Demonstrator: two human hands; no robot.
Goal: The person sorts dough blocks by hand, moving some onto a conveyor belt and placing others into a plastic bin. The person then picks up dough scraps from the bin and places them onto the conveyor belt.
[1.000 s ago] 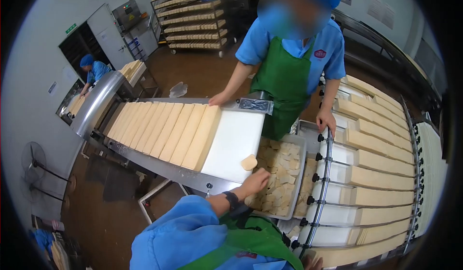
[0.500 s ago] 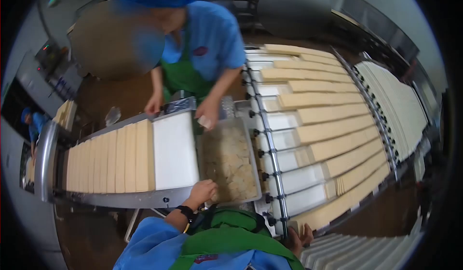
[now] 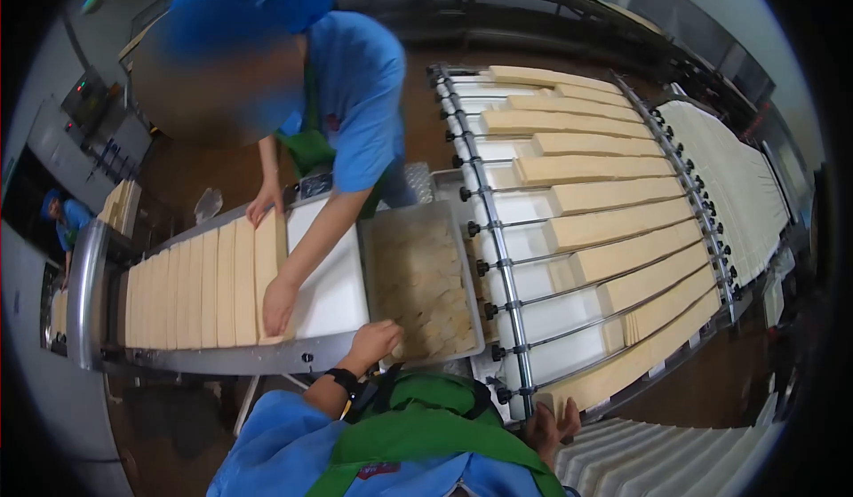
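Observation:
My left hand (image 3: 375,342), a dark watch (image 3: 344,378) on its wrist, is closed with curled fingers at the near left corner of a grey bin (image 3: 478,324). What it holds, if anything, I cannot tell. Pale flat dough scraps (image 3: 435,297) lie in that bin. On my right side, my right hand (image 3: 553,422) has its fingers apart, right at the near end of the closest row of stacked dough sheets (image 3: 613,368). Across from me, a co-worker's two hands (image 3: 279,306) rest on the ends of the last upright dough slab (image 3: 270,266) on the left conveyor.
A metal rail (image 3: 502,275) with black knobs runs along the lanes of dough rows on the right conveyor (image 3: 569,359). The left conveyor's white surface (image 3: 333,270) shows beside the slabs. White ridged sheeting (image 3: 657,461) lies at lower right. Another person (image 3: 71,217) stands far left.
The co-worker has leaned left over the left conveyor, moving both hands onto the last dough slab. My left hand stays by the bin, and my right hand has shifted slightly at the row's end.

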